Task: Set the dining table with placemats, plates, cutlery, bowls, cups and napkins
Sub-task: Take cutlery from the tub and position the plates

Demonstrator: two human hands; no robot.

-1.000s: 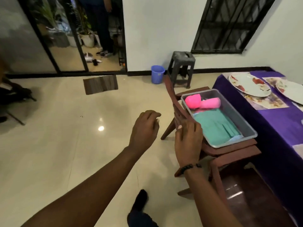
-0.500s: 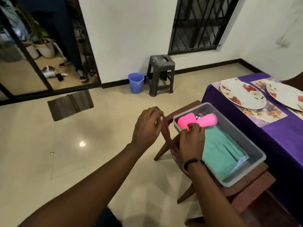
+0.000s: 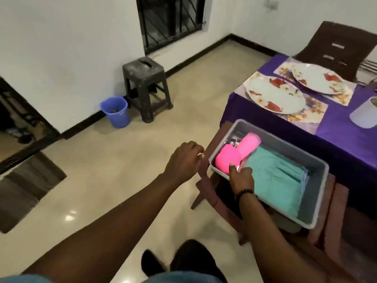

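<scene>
A grey tray (image 3: 318, 193) sits on a brown chair (image 3: 334, 203) beside the purple-clothed table (image 3: 346, 144). In it lie two pink cups, one nearer (image 3: 225, 160) and one farther (image 3: 250, 144), folded green napkins (image 3: 279, 180) and some metal cutlery (image 3: 231, 141) in the far corner. My right hand (image 3: 241, 177) reaches into the tray and grips the nearer pink cup, thumb against its side. My left hand (image 3: 184, 160) is curled at the top of the chair's backrest; whether it holds it is unclear. Two floral plates (image 3: 275, 94) (image 3: 318, 78) lie on placemats (image 3: 312, 117).
A white container (image 3: 364, 117) stands at the table's right edge, with a dark brown chair (image 3: 338, 43) behind the table. A black stool (image 3: 145, 86) and a blue bucket (image 3: 116, 111) stand by the wall. A dark mat (image 3: 24, 188) lies on the tiled floor.
I have stepped closer and turned toward the table. My right hand left the chair's backrest and went into the tray onto the nearer pink cup. My left hand moved up to the backrest.
</scene>
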